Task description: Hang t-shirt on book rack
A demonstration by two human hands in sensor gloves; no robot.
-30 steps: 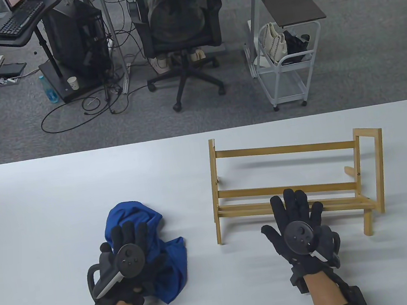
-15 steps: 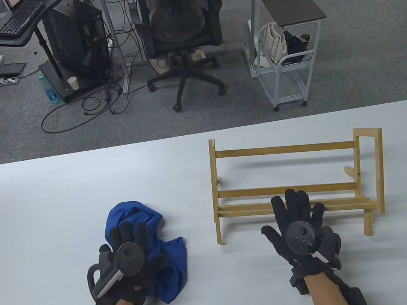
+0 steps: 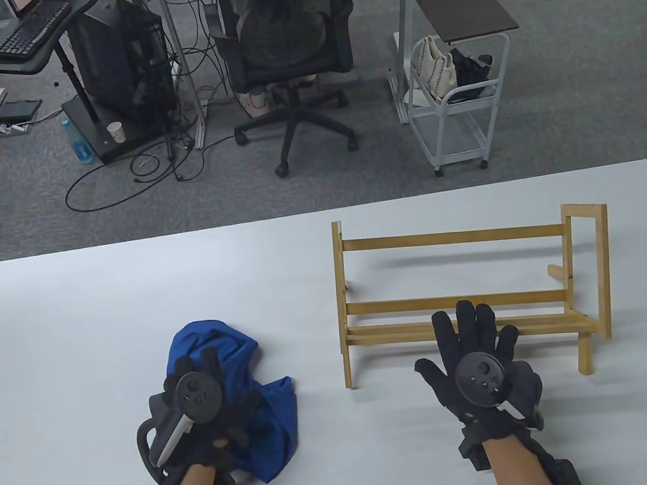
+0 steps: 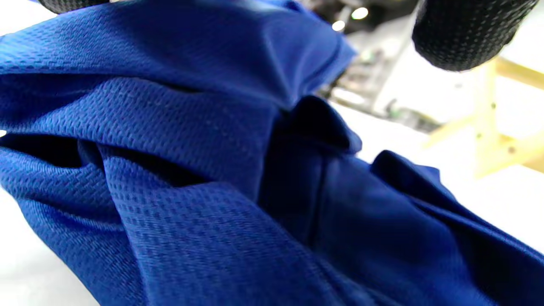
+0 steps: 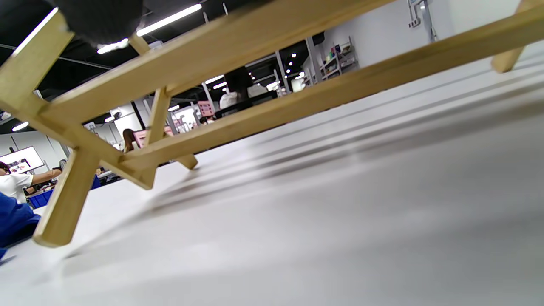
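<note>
Across the lower half of the frame, a white table (image 3: pixel 70 326) carries a wooden book rack (image 3: pixel 462 289) at right and a crumpled blue t-shirt (image 3: pixel 219 353) at lower left, well apart and not yet hung. At lower right, the right hand (image 3: pixel 475 359) stays spread flat, fingers over the rack's front rails, holding nothing. At lower left, the left hand (image 3: pixel 202 410) has curled its fingers into the shirt since half a second ago, gathering cloth: the pickup appears to be starting.
</note>
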